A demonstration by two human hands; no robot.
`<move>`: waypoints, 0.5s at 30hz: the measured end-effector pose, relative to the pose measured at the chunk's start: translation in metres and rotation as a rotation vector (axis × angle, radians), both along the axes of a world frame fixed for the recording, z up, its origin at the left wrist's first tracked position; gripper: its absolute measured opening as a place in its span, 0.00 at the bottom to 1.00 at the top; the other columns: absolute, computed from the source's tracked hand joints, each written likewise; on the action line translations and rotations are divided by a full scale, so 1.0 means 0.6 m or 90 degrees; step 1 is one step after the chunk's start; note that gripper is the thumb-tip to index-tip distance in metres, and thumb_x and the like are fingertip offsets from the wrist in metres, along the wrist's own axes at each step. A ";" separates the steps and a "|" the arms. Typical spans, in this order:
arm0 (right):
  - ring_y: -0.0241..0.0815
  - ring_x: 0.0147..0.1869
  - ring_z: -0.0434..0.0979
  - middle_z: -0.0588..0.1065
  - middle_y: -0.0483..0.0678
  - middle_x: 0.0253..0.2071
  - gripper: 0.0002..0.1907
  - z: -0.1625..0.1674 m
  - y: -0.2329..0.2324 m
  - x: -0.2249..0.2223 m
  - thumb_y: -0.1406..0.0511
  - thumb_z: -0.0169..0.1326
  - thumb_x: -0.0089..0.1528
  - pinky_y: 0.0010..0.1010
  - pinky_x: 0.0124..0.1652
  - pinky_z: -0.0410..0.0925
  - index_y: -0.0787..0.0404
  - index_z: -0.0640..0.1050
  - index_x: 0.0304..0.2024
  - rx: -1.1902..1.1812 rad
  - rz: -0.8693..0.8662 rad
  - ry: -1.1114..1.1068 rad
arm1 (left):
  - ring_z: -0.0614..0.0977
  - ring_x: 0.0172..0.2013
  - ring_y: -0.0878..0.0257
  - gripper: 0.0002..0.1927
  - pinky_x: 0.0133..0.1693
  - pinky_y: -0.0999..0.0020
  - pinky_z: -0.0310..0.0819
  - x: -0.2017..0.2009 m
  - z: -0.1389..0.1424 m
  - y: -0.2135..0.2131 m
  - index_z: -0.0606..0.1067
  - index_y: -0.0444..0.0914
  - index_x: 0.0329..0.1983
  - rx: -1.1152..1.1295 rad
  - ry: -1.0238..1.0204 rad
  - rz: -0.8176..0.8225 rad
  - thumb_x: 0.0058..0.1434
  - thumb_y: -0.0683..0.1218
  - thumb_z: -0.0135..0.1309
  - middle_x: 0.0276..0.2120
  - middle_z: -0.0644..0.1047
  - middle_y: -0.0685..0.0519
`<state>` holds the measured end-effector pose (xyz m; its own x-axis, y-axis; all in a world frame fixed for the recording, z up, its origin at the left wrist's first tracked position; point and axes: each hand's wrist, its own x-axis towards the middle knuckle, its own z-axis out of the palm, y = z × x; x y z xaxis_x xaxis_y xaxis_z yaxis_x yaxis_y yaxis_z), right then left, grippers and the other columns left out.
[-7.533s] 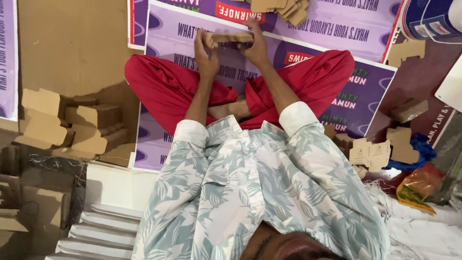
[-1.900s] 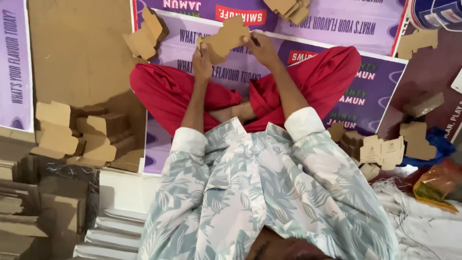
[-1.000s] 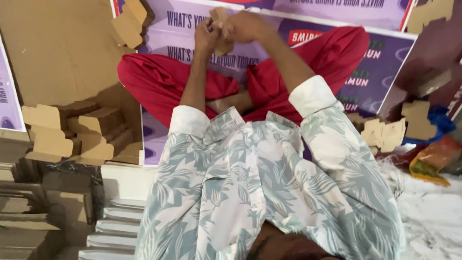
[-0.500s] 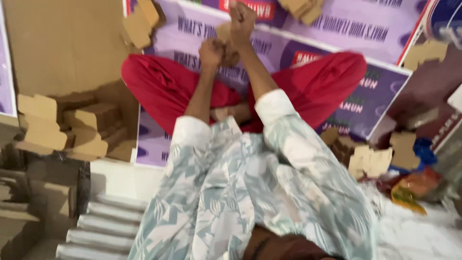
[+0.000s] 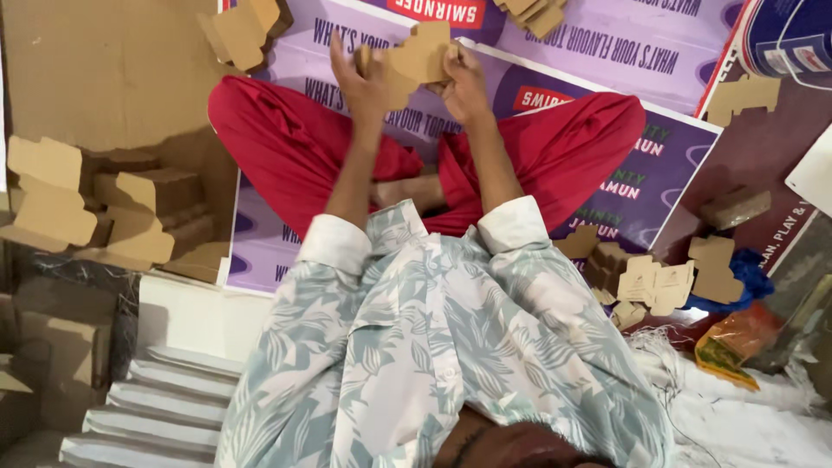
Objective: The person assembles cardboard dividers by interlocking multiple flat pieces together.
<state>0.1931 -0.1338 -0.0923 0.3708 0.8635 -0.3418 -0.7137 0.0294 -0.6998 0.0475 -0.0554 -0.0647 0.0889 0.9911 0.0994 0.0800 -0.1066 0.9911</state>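
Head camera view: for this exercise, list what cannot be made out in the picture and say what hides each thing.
- Cardboard piece: its shape where the left hand and right hand cover it.
- Cardboard stack: cut off by the top edge.
- Blue and white container: cut off at the top right corner.
- Person's feet: tucked under the red trousers and forearms.

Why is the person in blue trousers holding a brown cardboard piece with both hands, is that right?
Not quite. The trousers are red, not blue, as the head view shows. The rest holds: the left hand and right hand both have a grip on the brown cardboard piece.
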 end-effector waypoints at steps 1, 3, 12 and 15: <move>0.49 0.57 0.81 0.75 0.54 0.57 0.12 -0.001 -0.003 -0.001 0.67 0.50 0.70 0.44 0.54 0.79 0.65 0.72 0.54 0.030 0.024 0.037 | 0.78 0.52 0.42 0.31 0.51 0.56 0.76 -0.014 -0.002 0.014 0.62 0.31 0.69 -0.099 0.010 -0.076 0.70 0.51 0.55 0.60 0.69 0.35; 0.48 0.56 0.81 0.75 0.53 0.56 0.13 -0.002 -0.002 -0.020 0.69 0.51 0.67 0.44 0.52 0.80 0.63 0.70 0.55 0.003 0.065 0.035 | 0.79 0.50 0.36 0.21 0.50 0.52 0.77 -0.029 -0.006 0.027 0.76 0.32 0.65 -0.285 0.028 -0.223 0.78 0.51 0.52 0.49 0.81 0.36; 0.48 0.58 0.80 0.75 0.54 0.59 0.27 0.021 0.014 -0.089 0.75 0.50 0.66 0.40 0.56 0.77 0.66 0.66 0.69 -0.061 0.082 -0.198 | 0.82 0.40 0.48 0.15 0.45 0.56 0.76 -0.057 -0.007 0.001 0.75 0.35 0.54 -0.112 -0.020 -0.186 0.80 0.50 0.44 0.40 0.80 0.43; 0.48 0.62 0.78 0.71 0.53 0.62 0.29 0.025 0.015 -0.096 0.72 0.50 0.69 0.41 0.60 0.75 0.62 0.60 0.71 0.003 0.118 -0.169 | 0.81 0.39 0.58 0.14 0.45 0.64 0.77 -0.096 -0.014 0.054 0.77 0.36 0.52 -0.053 -0.006 -0.193 0.77 0.49 0.47 0.39 0.80 0.49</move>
